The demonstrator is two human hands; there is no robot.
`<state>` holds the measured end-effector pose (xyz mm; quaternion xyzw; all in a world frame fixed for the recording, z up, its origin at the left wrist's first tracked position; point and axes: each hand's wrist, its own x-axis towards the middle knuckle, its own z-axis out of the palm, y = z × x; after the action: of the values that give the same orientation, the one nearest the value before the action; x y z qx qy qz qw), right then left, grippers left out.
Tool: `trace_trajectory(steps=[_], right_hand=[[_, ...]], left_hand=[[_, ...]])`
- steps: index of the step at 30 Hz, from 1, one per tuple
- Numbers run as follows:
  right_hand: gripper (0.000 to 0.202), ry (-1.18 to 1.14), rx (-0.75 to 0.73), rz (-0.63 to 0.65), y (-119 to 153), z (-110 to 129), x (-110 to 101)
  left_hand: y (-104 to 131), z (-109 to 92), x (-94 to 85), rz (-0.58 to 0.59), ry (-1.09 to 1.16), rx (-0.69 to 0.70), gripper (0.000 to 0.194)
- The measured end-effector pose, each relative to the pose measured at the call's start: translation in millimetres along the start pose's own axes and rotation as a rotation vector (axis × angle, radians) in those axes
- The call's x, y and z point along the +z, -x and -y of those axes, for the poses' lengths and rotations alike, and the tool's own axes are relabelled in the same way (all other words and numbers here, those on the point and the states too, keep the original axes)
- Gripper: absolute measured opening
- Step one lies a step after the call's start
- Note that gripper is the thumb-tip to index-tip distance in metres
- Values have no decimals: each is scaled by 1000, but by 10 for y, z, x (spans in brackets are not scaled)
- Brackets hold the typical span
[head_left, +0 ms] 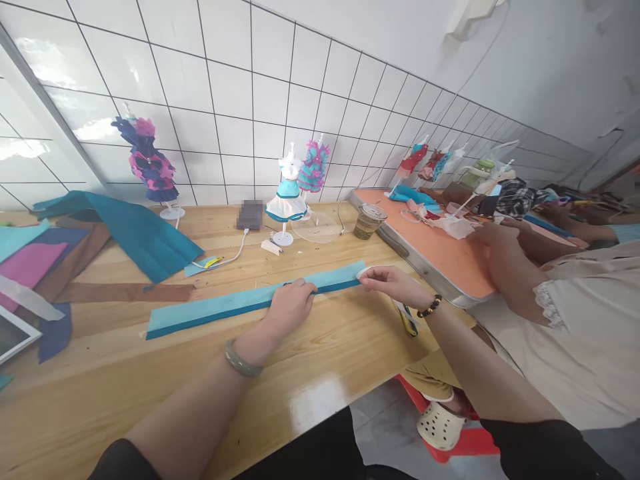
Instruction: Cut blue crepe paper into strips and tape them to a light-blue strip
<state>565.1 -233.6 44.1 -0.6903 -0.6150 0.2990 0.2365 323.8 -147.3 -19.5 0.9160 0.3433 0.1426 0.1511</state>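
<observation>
A long light-blue strip (215, 308) with a dark teal band along its near edge lies across the wooden table; it looks like crepe paper or cloth. My left hand (293, 303) has its fingers curled onto the strip's near edge, around the middle. At the right end, my right hand (393, 283) pinches the corner between thumb and fingertips. Something thin and white shows at those fingertips, too small to name. Below the right wrist lies a yellow and dark tool (409, 322), partly hidden, with a white band beside it.
Behind the strip stand small dress forms, one in a white and blue dress (287, 200). A lidded cup (369, 221) is at the back right. Teal sheets (135, 233) and a yellow cutter (214, 263) lie left. Another person's arm (520, 267) rests by the orange table (450, 257).
</observation>
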Motion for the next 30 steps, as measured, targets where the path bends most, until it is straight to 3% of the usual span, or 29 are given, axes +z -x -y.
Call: trace_trajectory(steps=[8,15,20,26,30], right_hand=[[23,157,28,-213,-211,-93,105],[21,276,70,-117,-169,-68,-112],[24,139,110,-109,-122,24,-227],[23,-330,210,-159,-149,115,-149],[23,-384,176,-227,-179,93,-105]], left_hand=[[-2,8,0,9,10,-4,28],[-19,20,25,9,11,1,27],[-24,43,44,-12,16,13,26],[-16,16,14,18,26,-16,26],[-19,8,6,19,24,-11,26]])
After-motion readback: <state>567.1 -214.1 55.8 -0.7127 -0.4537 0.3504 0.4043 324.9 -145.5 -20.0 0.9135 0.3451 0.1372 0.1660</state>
